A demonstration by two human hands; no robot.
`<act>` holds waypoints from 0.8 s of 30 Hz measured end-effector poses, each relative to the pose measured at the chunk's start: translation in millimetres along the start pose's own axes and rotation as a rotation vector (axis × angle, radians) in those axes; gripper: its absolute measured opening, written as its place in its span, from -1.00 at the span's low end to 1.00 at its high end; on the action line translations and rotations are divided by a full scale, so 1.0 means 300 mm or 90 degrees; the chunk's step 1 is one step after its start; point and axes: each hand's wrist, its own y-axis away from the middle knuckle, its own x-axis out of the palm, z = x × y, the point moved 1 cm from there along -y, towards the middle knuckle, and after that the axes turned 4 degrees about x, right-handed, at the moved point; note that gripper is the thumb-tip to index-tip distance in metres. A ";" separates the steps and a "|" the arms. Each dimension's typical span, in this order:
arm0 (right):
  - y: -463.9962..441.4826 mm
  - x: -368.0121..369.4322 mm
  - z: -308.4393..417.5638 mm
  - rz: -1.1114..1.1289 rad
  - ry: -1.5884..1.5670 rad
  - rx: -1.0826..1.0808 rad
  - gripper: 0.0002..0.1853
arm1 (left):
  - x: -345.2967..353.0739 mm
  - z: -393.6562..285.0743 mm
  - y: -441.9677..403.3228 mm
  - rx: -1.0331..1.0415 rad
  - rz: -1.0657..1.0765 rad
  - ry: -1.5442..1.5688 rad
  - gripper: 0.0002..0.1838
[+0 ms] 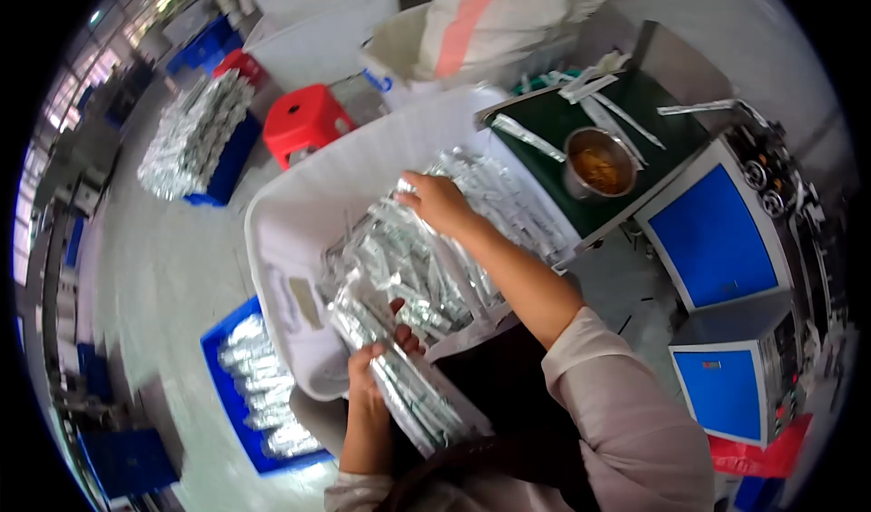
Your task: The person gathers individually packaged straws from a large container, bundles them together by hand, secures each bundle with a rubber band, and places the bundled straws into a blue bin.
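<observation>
My left hand is closed around a bundle of long silver foil stick packets, which leans against my lap at the near edge of a large white tub. Many loose silver stick packets lie in a heap inside the tub. Over the far part of that heap, my right hand is closed, its thumb and fingers pinching what looks like a silver stick packet. The palm side of this hand is hidden from view.
A green conveyor carrying a metal cup of orange-brown contents adjoins the tub. Blue-panelled machines stand at right. At left are a blue crate of silver bundles, a red stool and another stack of silver packets.
</observation>
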 end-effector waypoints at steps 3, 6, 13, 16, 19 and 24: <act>0.002 -0.197 -0.066 -0.143 0.126 0.093 -0.87 | 0.043 0.009 0.023 -0.067 -0.003 -0.055 -0.15; 0.012 -0.516 -0.182 -0.144 0.366 0.319 -0.87 | -0.011 0.067 0.046 -0.166 -0.026 -0.034 -0.47; -0.016 -0.727 -0.319 -0.064 0.486 0.396 -0.78 | 0.044 0.097 0.010 -0.160 0.041 0.019 -0.56; 0.040 -0.728 -0.393 -0.066 0.491 0.438 -0.77 | 0.031 0.092 0.021 -0.160 0.074 0.001 -0.55; 0.097 -0.718 -0.427 0.030 0.516 0.510 -0.76 | 0.038 0.087 0.035 -0.145 0.071 0.007 -0.55; 0.106 -0.788 -0.426 -0.074 0.494 0.490 -0.75 | 0.047 0.090 0.042 -0.133 0.057 0.008 -0.55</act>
